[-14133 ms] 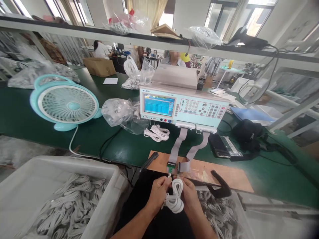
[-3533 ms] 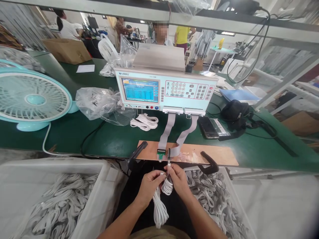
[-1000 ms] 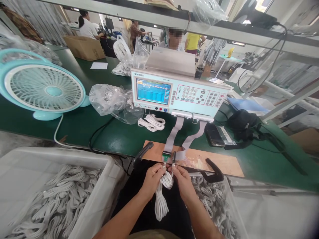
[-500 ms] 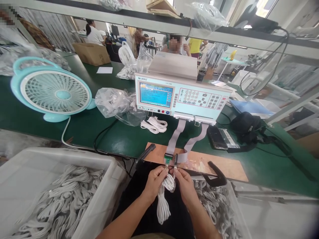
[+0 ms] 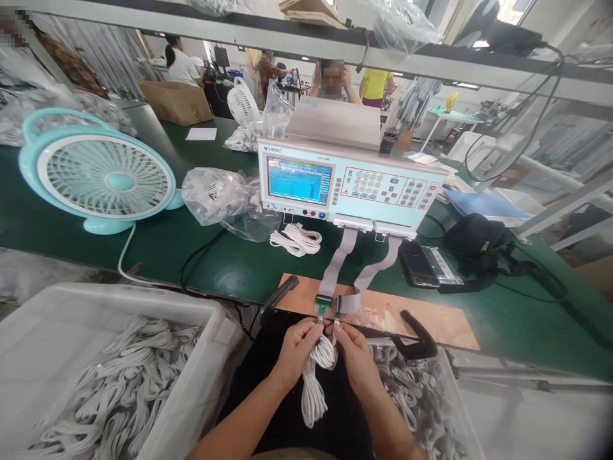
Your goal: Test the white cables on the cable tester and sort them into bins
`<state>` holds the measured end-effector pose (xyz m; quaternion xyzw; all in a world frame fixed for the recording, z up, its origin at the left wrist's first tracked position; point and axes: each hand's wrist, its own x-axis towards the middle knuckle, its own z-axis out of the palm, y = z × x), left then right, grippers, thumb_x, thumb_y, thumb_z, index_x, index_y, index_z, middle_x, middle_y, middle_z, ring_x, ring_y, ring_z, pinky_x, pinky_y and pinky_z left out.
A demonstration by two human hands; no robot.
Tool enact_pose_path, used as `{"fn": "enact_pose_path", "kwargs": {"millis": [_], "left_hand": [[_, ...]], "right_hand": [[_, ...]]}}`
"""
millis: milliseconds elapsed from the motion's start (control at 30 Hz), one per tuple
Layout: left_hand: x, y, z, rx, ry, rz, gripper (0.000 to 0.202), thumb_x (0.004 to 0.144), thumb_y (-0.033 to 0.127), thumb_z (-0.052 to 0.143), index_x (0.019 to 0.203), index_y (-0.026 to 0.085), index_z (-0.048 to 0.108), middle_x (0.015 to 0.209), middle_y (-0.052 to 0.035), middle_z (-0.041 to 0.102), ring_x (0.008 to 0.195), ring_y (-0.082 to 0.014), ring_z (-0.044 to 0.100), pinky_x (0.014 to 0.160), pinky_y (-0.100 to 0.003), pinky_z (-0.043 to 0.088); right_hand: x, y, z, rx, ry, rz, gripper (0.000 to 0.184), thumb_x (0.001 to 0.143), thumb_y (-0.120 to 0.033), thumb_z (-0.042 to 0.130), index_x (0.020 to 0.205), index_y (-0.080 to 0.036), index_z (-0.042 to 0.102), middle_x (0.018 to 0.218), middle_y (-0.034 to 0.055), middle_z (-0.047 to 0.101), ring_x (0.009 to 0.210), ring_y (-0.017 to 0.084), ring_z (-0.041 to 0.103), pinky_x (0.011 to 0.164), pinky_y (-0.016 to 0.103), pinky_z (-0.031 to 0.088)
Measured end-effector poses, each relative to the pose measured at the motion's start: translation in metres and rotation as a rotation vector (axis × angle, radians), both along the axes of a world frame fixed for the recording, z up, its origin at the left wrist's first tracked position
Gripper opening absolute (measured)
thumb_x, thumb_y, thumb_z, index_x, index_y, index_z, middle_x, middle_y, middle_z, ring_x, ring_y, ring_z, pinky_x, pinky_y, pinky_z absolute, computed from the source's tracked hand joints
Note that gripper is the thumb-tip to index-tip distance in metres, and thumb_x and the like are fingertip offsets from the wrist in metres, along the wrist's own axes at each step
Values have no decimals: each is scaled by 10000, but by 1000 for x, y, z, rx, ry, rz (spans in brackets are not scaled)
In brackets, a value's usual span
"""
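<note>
A coiled white cable [image 5: 313, 399] hangs between my two hands, its bundle dangling below the bench edge. My left hand [image 5: 301, 348] pinches one cable end, whose metal plug meets the small green circuit board [image 5: 322, 308]. My right hand [image 5: 352, 348] is closed on the other end, held against the second black connector [image 5: 338, 306]. Grey ribbon cables [image 5: 338, 263] run from these connectors up to the tester [image 5: 352, 185], a pale box with a lit blue screen and a keypad. Fingers hide how deep the plugs sit.
A wooden board [image 5: 383, 313] with black clamps [image 5: 416, 338] lies along the bench edge. White bins of coiled cables stand left [image 5: 115, 383] and right [image 5: 426, 402]. A turquoise fan [image 5: 110, 179], a bagged bundle [image 5: 215, 195], a loose white cable coil [image 5: 295, 239] and a phone [image 5: 419, 265] are on the bench.
The tester's screen shows a different display, with larger text near its top. A person behind the tester has raised their hands to their head. My hands stay in place.
</note>
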<state>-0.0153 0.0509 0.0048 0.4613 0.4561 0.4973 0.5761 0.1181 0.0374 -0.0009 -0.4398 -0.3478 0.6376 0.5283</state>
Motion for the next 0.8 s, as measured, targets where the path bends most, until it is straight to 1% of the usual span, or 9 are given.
{"fn": "enact_pose_path", "kwargs": {"millis": [200, 267, 467, 633, 733, 800], "left_hand": [[4, -4, -4, -52, -82, 33, 263, 790, 363, 575, 671, 140, 649, 739, -21, 574, 686, -139, 512, 614, -216, 392], [5, -5, -7, -64, -102, 35, 260, 794, 371, 571, 694, 141, 643, 718, -12, 563, 668, -131, 501, 612, -216, 390], [3, -1, -11, -79, -59, 12, 344, 767, 422, 584, 591, 127, 583, 572, 17, 485, 561, -104, 426, 557, -216, 348], [4, 4, -7, -109, -36, 11, 430, 695, 521, 607, 524, 134, 535, 495, 33, 438, 494, -90, 386, 495, -208, 326], [6, 6, -1, -158, 10, 5, 472, 666, 593, 584, 529, 146, 516, 470, 41, 413, 435, -86, 379, 424, -205, 332], [6, 8, 2, -197, 32, -25, 483, 660, 623, 565, 553, 155, 507, 467, 41, 418, 386, -87, 380, 367, -209, 323]], "right_hand": [[-1, 0, -3, -37, -3, -10, 251, 794, -413, 630, 777, -170, 691, 670, 15, 573, 679, 159, 521, 673, 254, 406], [-1, 0, -4, -43, 5, -8, 252, 793, -412, 631, 782, -166, 690, 667, 16, 572, 660, 155, 518, 670, 258, 411], [-3, 0, -3, -58, 25, -45, 247, 773, -419, 648, 772, -176, 692, 692, 21, 603, 657, 154, 532, 688, 263, 430], [-6, -1, 1, -68, 11, -83, 260, 738, -419, 684, 810, -169, 701, 760, 34, 650, 720, 170, 573, 727, 262, 443], [-8, 1, 2, -73, -34, -107, 339, 684, -471, 709, 810, -157, 708, 788, 60, 673, 784, 223, 602, 749, 302, 465], [-8, 3, 2, -87, -78, -143, 386, 625, -508, 733, 758, -147, 711, 744, 72, 679, 790, 268, 618, 713, 329, 488]]}}
